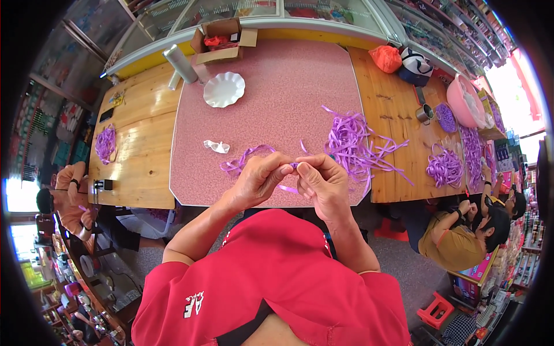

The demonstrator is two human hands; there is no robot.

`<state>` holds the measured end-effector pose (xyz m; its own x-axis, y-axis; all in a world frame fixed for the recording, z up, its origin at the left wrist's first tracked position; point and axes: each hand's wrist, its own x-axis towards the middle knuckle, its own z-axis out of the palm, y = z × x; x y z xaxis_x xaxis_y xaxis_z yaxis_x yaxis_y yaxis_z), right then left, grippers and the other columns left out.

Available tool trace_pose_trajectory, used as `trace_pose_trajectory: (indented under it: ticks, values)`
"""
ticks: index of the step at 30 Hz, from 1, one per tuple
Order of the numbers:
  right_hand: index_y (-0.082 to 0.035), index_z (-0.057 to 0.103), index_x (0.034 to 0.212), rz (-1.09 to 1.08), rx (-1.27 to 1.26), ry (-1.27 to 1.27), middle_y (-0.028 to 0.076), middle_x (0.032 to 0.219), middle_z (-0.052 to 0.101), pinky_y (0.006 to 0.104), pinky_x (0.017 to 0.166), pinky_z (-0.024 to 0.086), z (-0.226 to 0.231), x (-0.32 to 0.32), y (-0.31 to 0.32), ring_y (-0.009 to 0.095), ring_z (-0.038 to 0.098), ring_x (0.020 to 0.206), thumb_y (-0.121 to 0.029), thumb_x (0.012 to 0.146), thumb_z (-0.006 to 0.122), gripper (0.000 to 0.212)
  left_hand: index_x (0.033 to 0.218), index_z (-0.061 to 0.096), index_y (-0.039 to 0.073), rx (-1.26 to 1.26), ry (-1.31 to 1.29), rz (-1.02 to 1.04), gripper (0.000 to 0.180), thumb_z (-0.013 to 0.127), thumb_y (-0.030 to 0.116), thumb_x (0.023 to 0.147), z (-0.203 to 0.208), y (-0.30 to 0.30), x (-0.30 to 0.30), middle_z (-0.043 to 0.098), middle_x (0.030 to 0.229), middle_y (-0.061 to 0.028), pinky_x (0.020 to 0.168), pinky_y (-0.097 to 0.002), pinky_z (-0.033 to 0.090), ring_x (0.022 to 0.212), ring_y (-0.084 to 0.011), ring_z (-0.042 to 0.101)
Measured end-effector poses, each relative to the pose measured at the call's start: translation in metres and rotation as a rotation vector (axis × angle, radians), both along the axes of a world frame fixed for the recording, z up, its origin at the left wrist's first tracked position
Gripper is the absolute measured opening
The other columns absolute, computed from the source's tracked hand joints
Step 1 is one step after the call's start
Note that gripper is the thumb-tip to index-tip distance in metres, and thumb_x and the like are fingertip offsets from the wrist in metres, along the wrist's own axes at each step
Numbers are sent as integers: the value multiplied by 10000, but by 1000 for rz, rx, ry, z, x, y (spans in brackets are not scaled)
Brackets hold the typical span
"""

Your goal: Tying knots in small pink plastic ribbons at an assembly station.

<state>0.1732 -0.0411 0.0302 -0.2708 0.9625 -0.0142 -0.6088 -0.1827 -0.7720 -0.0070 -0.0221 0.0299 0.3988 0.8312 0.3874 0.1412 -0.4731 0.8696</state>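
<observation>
My left hand [261, 179] and my right hand [322, 180] meet over the near edge of the pink table [277, 86], both pinching one purple ribbon strip [245, 158] between fingertips. The strip trails left and back onto the pink top in a loose curl. A heap of purple ribbon strips [352, 141] lies just right of my right hand. A small crumpled white scrap [216, 146] rests to the left, apart from my hands.
A white scalloped plate [224, 89], a clear roll [180, 63] and an open cardboard box [222, 40] stand at the back. Wooden tables flank the pink one, carrying more purple ribbon [444, 167], a pink basin [467, 101] and bags. People sit at left [72, 202] and right [461, 236].
</observation>
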Motion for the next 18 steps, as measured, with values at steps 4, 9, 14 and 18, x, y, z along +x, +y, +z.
trace_pose_trajectory:
  ticks: [4, 9, 14, 18]
  values:
    - [8, 627, 1051, -30, 77, -94, 56, 839, 650, 212, 491, 384, 2, 1, -3, 41, 467, 551, -57, 947, 626, 123, 1039, 637, 15, 80, 98, 31, 148, 604, 130, 952, 5, -3, -4, 619, 763, -164, 553, -361, 460, 651, -306, 632]
    - [7, 650, 998, -164, 382, -464, 58, 899, 641, 190, 525, 403, 11, 2, -5, 41, 529, 621, 48, 891, 657, 114, 1011, 636, 15, 98, 92, -9, 140, 606, 138, 952, 8, -3, -7, 594, 726, -174, 536, -363, 447, 617, -314, 613]
    - [-6, 674, 964, -132, 576, -531, 60, 904, 648, 176, 539, 389, 22, 9, -1, 41, 550, 671, 62, 862, 683, 124, 964, 627, -3, 23, -12, -149, 257, 556, 243, 992, 11, -4, -11, 595, 706, -108, 545, -334, 432, 605, -240, 595]
    - [-4, 679, 941, -76, 681, -560, 79, 916, 660, 183, 548, 398, 22, 12, 3, 54, 572, 701, 59, 853, 691, 109, 934, 618, -1, -104, -47, -228, 304, 524, 277, 1012, 14, -5, -14, 537, 680, -55, 536, -309, 407, 591, -164, 530]
